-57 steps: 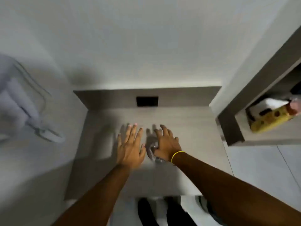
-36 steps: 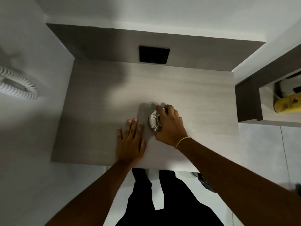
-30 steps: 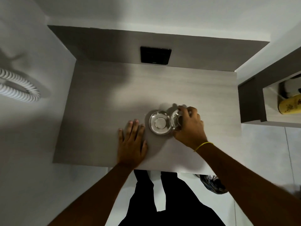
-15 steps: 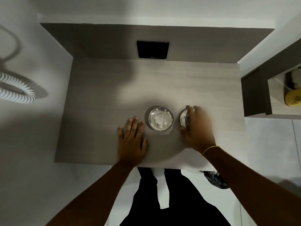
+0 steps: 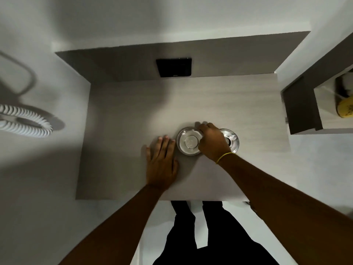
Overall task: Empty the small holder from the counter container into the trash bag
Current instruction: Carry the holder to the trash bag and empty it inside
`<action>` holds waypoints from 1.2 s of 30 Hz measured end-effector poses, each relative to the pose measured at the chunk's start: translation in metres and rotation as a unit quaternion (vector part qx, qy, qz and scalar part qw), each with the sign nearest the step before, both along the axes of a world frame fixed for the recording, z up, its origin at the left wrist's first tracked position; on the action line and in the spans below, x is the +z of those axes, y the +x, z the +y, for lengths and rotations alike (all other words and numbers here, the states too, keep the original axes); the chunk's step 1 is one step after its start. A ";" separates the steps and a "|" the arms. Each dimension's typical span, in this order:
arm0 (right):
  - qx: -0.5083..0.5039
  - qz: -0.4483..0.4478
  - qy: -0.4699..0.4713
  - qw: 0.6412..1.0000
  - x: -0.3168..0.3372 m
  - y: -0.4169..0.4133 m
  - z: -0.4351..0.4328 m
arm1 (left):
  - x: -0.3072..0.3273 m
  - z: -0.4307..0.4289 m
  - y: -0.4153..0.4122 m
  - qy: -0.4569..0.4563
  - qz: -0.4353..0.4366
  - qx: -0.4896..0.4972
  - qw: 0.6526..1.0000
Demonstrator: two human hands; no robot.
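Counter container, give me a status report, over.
Left hand flat on counter, empty. Right hand reaching over open container, grip unclear. Lid set aside right. Nothing in the way.

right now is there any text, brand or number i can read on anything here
None can be read.
black wall plate: a small pale mark at its lower edge, too small to read.
yellow container on the right shelf: dark print, blurred.
glass dishes, counter: no text visible.
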State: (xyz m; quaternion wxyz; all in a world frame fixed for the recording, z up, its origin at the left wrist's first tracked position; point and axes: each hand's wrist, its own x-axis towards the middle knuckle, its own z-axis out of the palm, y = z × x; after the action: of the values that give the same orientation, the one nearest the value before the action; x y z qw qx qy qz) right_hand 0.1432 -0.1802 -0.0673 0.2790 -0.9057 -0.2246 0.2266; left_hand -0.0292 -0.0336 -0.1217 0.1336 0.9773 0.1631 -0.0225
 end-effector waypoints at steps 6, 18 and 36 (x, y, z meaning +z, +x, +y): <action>-0.224 0.043 0.078 0.970 0.015 0.032 -0.078 | 0.034 -0.035 0.086 0.027 -0.017 -0.102 0.994; -0.560 -0.001 0.123 0.819 -0.013 -0.001 -0.390 | 0.030 -0.335 0.169 -0.050 0.030 -0.449 0.892; -0.422 -0.054 -0.121 0.897 -0.346 -0.133 -0.515 | -0.252 -0.487 0.093 -0.007 0.126 -0.573 0.810</action>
State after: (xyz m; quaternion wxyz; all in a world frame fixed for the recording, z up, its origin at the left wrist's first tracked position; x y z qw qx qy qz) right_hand 0.0099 -0.6957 -0.4134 0.2239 -0.9532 0.1929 0.0642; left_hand 0.0638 -0.5202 -0.3732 0.0819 0.8813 -0.4107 -0.2188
